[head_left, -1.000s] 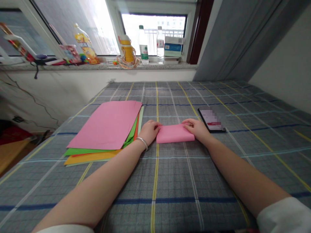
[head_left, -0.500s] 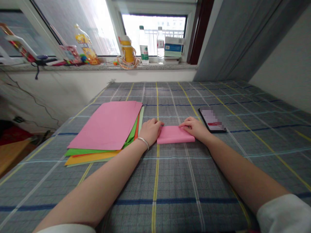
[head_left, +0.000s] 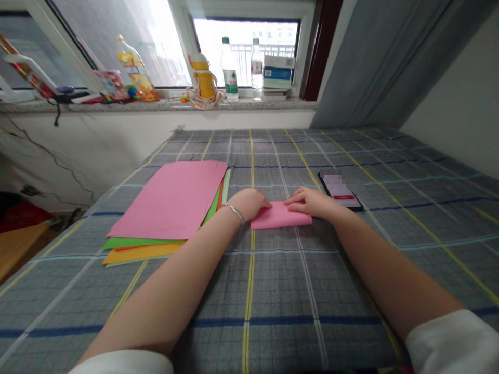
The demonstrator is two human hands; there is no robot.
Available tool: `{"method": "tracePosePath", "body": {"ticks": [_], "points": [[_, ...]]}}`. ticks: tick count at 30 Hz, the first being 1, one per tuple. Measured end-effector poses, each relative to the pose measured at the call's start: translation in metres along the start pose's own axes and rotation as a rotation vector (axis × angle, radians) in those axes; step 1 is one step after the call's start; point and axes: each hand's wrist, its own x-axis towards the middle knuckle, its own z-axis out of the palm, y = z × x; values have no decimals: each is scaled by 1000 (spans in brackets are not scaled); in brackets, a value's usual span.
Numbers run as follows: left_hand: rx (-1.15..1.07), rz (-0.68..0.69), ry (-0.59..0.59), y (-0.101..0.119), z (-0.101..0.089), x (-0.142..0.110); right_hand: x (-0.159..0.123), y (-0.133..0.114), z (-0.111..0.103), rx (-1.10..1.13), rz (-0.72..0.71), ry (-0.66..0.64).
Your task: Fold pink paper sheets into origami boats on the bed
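A folded piece of pink paper (head_left: pixel 278 220) lies flat on the checked cloth in front of me, its long side running left to right. My left hand (head_left: pixel 250 203), with a silver bangle at the wrist, is closed over the paper's upper left part, and its fingertips rest on top. From the other side, my right hand (head_left: pixel 311 202) grips the upper right part, fingers bent and pressed down on the paper. Left of my hands is a stack of coloured sheets, a pink sheet (head_left: pixel 167 200) on top and green and orange ones below.
A phone (head_left: pixel 341 192) with a lit screen lies right of my right hand. Grey checked cloth (head_left: pixel 273 291) covers the surface. On the windowsill stand a yellow cup (head_left: pixel 205 80), several bottles such as a green-capped one (head_left: pixel 230 72), and boxes (head_left: pixel 278 72).
My left hand has slid right, from the paper's left edge onto its top. The right hand has barely shifted on the paper.
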Motion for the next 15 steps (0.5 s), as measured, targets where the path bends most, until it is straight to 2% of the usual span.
{"method": "tracePosePath", "body": {"ticks": [1, 3, 6, 8, 11, 13, 15], "points": [[68, 46, -110, 3, -1, 0, 1, -2, -2, -6, 2, -6], [195, 91, -216, 9, -3, -1, 1, -6, -5, -16, 1, -18], [306, 73, -219, 17, -4, -2, 1, -19, -8, -86, 46, -56], [347, 24, -223, 24, -5, -3, 1, -31, -7, -199, 123, -32], [431, -60, -261, 35, -5, -4, -2, -51, 0, -383, 223, 18], [476, -68, -252, 41, -3, -5, -4, -63, 7, -477, 278, 53], [488, -66, -235, 45, 0, -7, -7, -71, 14, -548, 275, 51]]}}
